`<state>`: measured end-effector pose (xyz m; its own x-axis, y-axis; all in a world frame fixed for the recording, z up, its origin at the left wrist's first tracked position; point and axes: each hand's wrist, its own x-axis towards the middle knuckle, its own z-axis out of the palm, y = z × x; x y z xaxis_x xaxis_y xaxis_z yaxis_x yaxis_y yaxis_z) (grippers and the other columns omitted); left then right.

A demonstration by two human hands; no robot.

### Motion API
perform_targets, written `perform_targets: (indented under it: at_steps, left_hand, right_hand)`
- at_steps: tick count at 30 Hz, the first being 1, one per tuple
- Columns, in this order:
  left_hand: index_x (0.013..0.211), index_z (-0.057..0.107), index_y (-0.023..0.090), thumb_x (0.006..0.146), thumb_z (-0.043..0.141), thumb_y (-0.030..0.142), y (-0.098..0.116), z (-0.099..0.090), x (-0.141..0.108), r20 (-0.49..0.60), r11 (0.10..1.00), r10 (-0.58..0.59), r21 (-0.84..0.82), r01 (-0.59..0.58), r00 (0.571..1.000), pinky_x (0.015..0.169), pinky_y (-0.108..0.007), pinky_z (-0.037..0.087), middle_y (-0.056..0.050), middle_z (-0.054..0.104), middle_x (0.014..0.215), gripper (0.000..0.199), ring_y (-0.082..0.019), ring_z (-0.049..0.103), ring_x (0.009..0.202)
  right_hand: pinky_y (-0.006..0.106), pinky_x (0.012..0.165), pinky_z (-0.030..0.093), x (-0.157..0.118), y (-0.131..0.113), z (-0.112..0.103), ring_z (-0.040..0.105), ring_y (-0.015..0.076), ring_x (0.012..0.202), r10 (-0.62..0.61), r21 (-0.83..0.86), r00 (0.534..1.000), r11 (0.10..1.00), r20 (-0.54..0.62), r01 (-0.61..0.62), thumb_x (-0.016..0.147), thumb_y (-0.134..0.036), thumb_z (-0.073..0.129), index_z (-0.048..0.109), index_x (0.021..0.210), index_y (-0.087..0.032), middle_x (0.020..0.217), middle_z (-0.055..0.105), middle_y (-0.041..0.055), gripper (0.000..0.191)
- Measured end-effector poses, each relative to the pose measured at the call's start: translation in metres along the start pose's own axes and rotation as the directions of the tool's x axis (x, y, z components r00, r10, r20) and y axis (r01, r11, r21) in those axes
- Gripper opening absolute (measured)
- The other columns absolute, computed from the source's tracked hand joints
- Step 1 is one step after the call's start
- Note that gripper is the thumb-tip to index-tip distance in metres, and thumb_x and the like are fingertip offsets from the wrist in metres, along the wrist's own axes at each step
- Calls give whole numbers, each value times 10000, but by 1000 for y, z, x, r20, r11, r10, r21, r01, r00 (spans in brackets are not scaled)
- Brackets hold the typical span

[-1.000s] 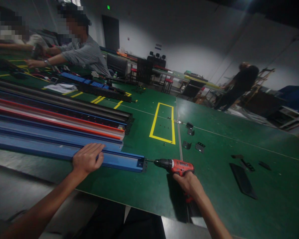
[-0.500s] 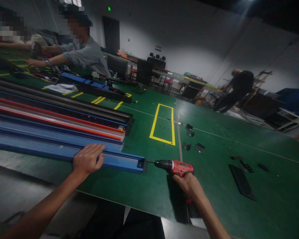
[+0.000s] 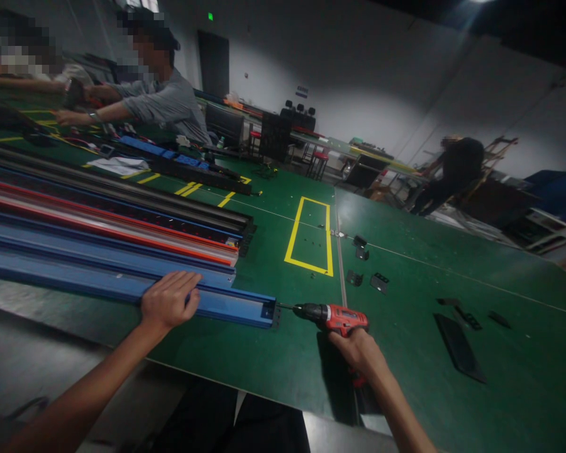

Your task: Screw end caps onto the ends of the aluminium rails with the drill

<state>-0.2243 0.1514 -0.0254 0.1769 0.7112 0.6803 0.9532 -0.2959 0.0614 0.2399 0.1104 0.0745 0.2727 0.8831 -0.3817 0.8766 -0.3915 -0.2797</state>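
My left hand [image 3: 170, 299] is wrapped over the nearest long blue channel profile [image 3: 236, 306], pressing it to the table with the fingers across its far edge. A dark end plate [image 3: 276, 313] sits at the profile's right end. In my right hand [image 3: 360, 350] is a red and black cordless drill [image 3: 344, 318], held by its grip and pointing left. Its long thin bit [image 3: 287, 306] reaches the end plate; whether it sits in a screw there is too small to tell.
More blue, red and black profiles [image 3: 207, 241] lie beyond, side by side. Small black brackets [image 3: 380, 282] and a flat black piece [image 3: 459, 348] rest on the green table [image 3: 405, 390], right of a yellow taped rectangle [image 3: 331, 251]. A co-worker [image 3: 170, 100] sits across, far left.
The view has shifted very slightly. Both hands, the profile and the drill keep the same places relative to each other.
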Motion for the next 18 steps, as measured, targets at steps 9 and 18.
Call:
perform_targets:
  at_steps: [9,18]
  left_hand:
    - [1097,792,180,918,462,279,1,-1,2,-32,998,47,37,-46,998,1013,-466,516,-112,801,1074,389,-324,736,1034]
    - [1126,791,201,890,488,293,-1,2,-1,11,999,-23,-40,23,1000,1048,-502,495,-114,795,1093,395,-342,720,1072]
  right_hand:
    - [274,605,416,4,4,3,650,193,636,1,22,1000,1000,13,-1,883,-486,610,677,748,-192,716,719,77,331]
    - [269,626,428,7,7,6,661,195,656,-27,30,1000,999,9,27,884,-462,608,673,758,-195,704,711,62,303]
